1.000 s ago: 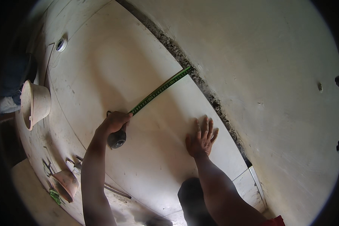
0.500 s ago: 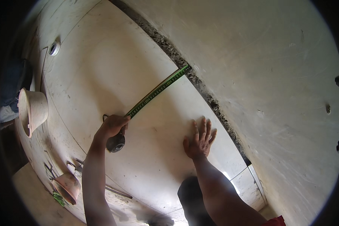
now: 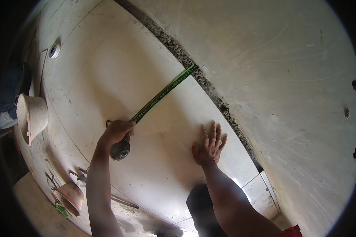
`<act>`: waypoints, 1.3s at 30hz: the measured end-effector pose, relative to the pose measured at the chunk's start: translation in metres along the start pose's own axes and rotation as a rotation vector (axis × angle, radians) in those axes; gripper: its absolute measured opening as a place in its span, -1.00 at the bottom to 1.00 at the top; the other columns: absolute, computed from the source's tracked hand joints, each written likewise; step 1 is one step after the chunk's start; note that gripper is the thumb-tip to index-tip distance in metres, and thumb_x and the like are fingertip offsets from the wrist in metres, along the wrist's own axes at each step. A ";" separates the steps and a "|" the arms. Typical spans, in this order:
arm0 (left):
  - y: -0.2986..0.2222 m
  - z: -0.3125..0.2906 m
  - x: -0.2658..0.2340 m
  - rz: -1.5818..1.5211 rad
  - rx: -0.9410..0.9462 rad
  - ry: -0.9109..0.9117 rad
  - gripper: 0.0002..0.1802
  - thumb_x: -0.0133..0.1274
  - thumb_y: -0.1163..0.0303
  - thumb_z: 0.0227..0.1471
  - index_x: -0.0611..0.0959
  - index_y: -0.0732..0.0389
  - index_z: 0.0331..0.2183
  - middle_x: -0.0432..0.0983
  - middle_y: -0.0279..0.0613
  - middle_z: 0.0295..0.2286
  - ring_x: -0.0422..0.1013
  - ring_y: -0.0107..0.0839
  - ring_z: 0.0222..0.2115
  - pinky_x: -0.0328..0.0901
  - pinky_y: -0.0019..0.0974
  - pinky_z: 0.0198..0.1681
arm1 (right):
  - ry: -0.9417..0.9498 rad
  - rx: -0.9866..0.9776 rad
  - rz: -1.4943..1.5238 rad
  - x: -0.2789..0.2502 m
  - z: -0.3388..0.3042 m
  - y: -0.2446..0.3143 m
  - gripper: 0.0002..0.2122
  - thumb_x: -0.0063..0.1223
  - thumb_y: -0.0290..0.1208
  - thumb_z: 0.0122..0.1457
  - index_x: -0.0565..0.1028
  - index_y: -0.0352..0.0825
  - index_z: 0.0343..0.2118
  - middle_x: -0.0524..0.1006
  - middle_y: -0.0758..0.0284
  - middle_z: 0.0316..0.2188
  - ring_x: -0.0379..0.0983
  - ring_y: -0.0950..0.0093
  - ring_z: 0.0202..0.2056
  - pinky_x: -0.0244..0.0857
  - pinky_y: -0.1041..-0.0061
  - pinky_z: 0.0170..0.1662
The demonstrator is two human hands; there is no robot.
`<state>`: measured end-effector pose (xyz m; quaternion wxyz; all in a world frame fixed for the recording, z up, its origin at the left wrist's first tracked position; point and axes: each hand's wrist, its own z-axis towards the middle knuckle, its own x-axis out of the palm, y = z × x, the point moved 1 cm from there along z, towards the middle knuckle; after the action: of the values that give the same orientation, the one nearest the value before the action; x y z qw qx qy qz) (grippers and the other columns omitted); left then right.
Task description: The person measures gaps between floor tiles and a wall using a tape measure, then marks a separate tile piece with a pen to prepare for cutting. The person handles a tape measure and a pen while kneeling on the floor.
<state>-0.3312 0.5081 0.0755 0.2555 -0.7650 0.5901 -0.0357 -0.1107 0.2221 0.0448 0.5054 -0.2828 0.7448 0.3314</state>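
Note:
My left hand [image 3: 116, 133] is closed around a tape measure, its dark case showing below the fingers. The green blade of the tape measure [image 3: 161, 94] runs out from my thumb, up and to the right across a large pale floor tile [image 3: 154, 152]. Its far end lies over the dark rough gap [image 3: 209, 85] between the tile and the wall. Flat on the same tile, near that gap, rests my right hand [image 3: 210, 149] with fingers spread and nothing in it.
A pale wall [image 3: 281, 79] rises along the right. At the left stand a whitish bucket [image 3: 37, 114] and a smaller orange-brown bucket [image 3: 72, 195] near some tools. A round white pipe opening [image 3: 54, 50] is set in the floor farther off. Another person's dark-clothed leg [image 3: 12, 87] is at the left edge.
The tape's far end has shifted slightly left and up in view. My left hand has moved slightly left with the tape measure; my right hand stays in place.

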 end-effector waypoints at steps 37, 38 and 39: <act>0.000 0.000 0.004 -0.070 -0.031 0.011 -0.45 0.00 0.04 0.19 0.66 0.34 -0.56 0.56 -0.16 -0.64 0.46 -0.41 -0.70 0.34 -0.32 -0.52 | -0.009 0.016 0.026 0.003 -0.001 -0.003 -0.20 0.14 -0.03 0.01 0.06 0.11 0.35 -0.12 0.25 0.41 -0.32 0.22 0.43 -0.53 -0.19 0.35; 0.000 -0.001 0.004 -0.074 -0.038 0.005 -0.45 0.00 0.03 0.19 0.66 0.34 -0.56 0.56 -0.16 -0.64 0.46 -0.41 -0.70 0.34 -0.33 -0.51 | -0.003 0.020 0.019 0.004 -0.001 -0.002 -0.20 0.14 -0.04 0.00 0.06 0.11 0.35 -0.11 0.24 0.41 -0.31 0.22 0.43 -0.53 -0.19 0.35; -0.001 -0.001 0.004 -0.081 -0.031 0.011 -0.45 0.00 0.03 0.19 0.67 0.33 -0.55 0.56 -0.17 -0.64 0.46 -0.42 -0.70 0.34 -0.33 -0.51 | -0.018 0.014 0.023 0.004 -0.001 -0.002 -0.20 0.15 -0.04 0.00 0.07 0.11 0.34 -0.11 0.24 0.41 -0.31 0.21 0.42 -0.52 -0.19 0.35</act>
<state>-0.3296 0.5038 0.0756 0.2388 -0.7920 0.5604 -0.0408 -0.1108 0.2197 0.0408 0.5102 -0.2677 0.7458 0.3344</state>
